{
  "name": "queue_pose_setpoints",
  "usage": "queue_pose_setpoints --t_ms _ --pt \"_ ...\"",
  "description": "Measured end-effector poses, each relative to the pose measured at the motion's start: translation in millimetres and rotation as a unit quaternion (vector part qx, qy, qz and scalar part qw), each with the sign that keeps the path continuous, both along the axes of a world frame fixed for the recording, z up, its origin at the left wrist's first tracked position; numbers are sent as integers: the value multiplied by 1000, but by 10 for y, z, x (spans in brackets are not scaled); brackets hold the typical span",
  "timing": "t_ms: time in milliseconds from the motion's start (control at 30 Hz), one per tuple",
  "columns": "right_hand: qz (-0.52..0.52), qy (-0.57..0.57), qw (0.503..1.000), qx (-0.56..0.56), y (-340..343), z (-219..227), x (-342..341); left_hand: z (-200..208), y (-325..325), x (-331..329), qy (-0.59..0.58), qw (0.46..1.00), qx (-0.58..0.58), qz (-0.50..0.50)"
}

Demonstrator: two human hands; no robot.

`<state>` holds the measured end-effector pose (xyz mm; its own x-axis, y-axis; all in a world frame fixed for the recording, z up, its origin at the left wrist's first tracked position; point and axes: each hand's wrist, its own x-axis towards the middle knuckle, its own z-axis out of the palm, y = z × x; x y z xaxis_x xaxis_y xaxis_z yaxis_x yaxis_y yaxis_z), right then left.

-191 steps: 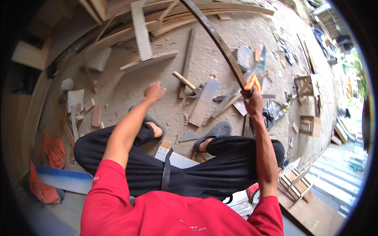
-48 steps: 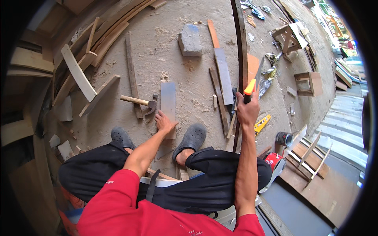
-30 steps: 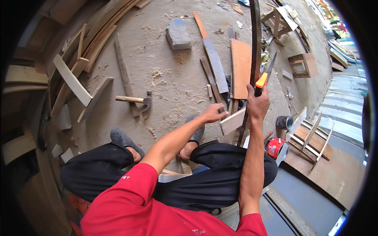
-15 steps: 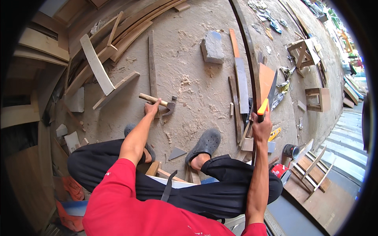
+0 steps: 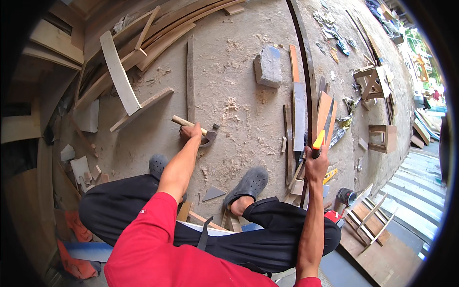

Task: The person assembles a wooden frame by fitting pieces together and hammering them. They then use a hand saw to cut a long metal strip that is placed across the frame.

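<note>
My left hand [image 5: 192, 132] is closed round the wooden handle of an adze [image 5: 208, 138], low over the floor. Its dark, curved metal head points to the right. The near end of a long narrow wood strip [image 5: 191, 81] meets this hand, and fingers and tool hide where it ends. On the right, my right hand [image 5: 316, 165] grips a handsaw [image 5: 319, 140] by its orange-yellow and black handle. The saw's dark blade points away from me, over an orange-brown board [image 5: 324, 111]. Beside that hand runs a long dark bar [image 5: 307, 62].
A grey block [image 5: 268, 67] stands on the floor ahead, among wood shavings. Boards [image 5: 118, 71] lean at the left. Small wooden stools [image 5: 382, 137], a can [image 5: 345, 196] and a yellow spirit level [image 5: 330, 175] are on the right. A triangular offcut [image 5: 213, 193] lies between my feet.
The view has shifted slightly. My left hand and the adze sit a little farther right, nearer the wood strip's end. The saw handle and blade have tilted slightly; both grips stay the same.
</note>
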<state>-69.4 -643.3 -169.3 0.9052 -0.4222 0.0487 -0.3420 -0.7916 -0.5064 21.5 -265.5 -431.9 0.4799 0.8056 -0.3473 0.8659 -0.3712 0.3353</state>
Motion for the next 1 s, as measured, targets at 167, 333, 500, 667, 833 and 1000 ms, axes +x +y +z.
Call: queue_pose_setpoints --t_ms 167,333,500,667,833,1000 --pt "5 -20 1000 17 14 12 3 257 -2 -131 -23 996 -79 -37" --pt "-2 -6 1000 14 3 85 8 199 -85 -317 -83 987 -105 -88" --pt "-34 -33 999 27 -156 167 -62 479 -625 -481 -141 953 -138 -229" --pt "-64 -87 994 -3 -371 305 -82 1041 -1368 -629 -69 894 -324 -302" --pt "-124 -121 985 26 -401 687 -46 1282 -2462 -938 -24 831 -441 -338" --pt "-151 -117 981 33 -494 784 -79 1307 -3370 -1353 -33 791 -455 -408"
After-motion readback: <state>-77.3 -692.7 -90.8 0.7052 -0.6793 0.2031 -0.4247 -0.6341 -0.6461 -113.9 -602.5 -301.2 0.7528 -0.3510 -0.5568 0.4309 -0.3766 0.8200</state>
